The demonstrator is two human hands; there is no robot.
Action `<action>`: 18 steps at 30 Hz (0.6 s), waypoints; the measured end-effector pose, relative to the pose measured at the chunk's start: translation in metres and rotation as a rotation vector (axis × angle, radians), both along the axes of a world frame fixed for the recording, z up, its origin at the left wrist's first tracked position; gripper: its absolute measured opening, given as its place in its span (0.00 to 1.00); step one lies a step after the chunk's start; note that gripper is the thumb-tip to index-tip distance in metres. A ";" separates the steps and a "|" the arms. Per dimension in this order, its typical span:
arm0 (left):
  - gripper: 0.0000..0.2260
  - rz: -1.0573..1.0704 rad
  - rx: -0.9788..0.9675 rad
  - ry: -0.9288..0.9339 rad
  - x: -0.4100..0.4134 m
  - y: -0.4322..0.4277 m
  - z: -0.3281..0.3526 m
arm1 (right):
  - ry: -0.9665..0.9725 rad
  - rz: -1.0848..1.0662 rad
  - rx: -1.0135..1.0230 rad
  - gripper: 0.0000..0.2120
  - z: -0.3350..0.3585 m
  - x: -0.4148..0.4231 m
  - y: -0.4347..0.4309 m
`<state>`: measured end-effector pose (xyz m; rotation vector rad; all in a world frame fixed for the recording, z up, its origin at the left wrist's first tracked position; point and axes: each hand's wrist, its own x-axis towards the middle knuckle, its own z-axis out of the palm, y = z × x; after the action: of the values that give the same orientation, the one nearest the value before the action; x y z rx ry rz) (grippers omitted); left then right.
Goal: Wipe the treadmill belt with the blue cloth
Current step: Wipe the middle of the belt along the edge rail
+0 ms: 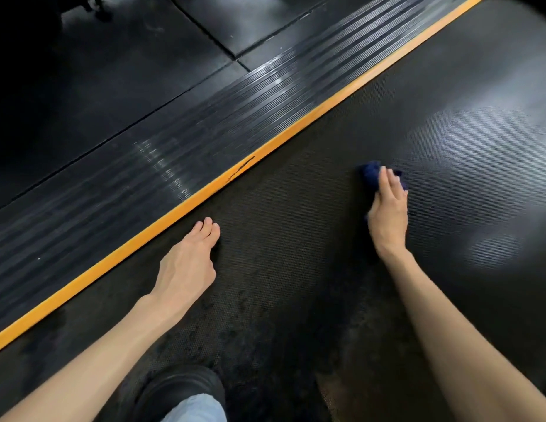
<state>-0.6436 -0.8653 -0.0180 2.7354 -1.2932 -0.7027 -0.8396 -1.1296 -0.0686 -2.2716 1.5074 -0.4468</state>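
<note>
Cloth work is under way on the treadmill belt [296, 226]. The yellow strip [204, 193] along the belt's edge serves as the line of reference, and the belt's long axis runs parallel to it. The blue cloth [370, 175] sits bunched on the belt, well apart from the strip on its belt side. The right hand [387, 208] lies on top of the cloth. Its grip is loose and flat, with the fingers nearly straight over the bundle, pressing it down rather than clutching it.

The left hand [186, 263] holds nothing. Its fingertips rest on the belt just beside the strip, most likely as a brace. It is the nearer hand to the strip, and the right is the nearer to the cloth.

The coming stroke probably turns on this: the cloth is under the palm and fingers, so it goes wherever the hand pushes. Untouched belt lies between cloth and strip, and also onward parallel to the strip. A shoe [180, 388] stands on the belt close to the strip's near stretch, and a ribbed side rail [143, 178] runs along the strip's far side.
</note>
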 end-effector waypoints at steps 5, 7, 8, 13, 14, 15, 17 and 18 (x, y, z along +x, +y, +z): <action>0.30 -0.030 -0.005 -0.041 -0.001 0.000 -0.008 | -0.068 0.310 -0.087 0.20 -0.006 0.026 0.115; 0.31 -0.041 0.001 -0.055 -0.002 0.000 -0.011 | -0.063 0.645 -0.046 0.21 -0.008 0.025 0.178; 0.31 -0.047 0.003 -0.061 -0.002 0.001 -0.012 | -0.039 0.794 -0.027 0.22 -0.008 0.021 0.199; 0.28 -0.029 -0.045 -0.066 -0.001 0.004 -0.010 | -0.028 0.813 -0.018 0.23 -0.014 0.002 0.142; 0.27 -0.024 -0.060 -0.062 -0.001 0.004 -0.009 | -0.051 0.638 -0.032 0.22 -0.016 -0.005 0.114; 0.27 -0.020 -0.067 -0.057 0.000 0.003 -0.008 | -0.061 0.460 -0.055 0.21 -0.015 -0.013 0.086; 0.26 -0.013 -0.059 -0.049 -0.001 0.001 -0.009 | -0.063 0.158 -0.083 0.19 -0.011 -0.032 0.042; 0.26 -0.015 -0.053 -0.052 -0.001 0.000 -0.010 | -0.061 0.025 -0.069 0.19 -0.008 -0.034 0.033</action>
<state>-0.6450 -0.8649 -0.0276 2.7224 -1.3245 -0.5933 -0.8740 -1.0969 -0.0763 -2.3052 1.4531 -0.5635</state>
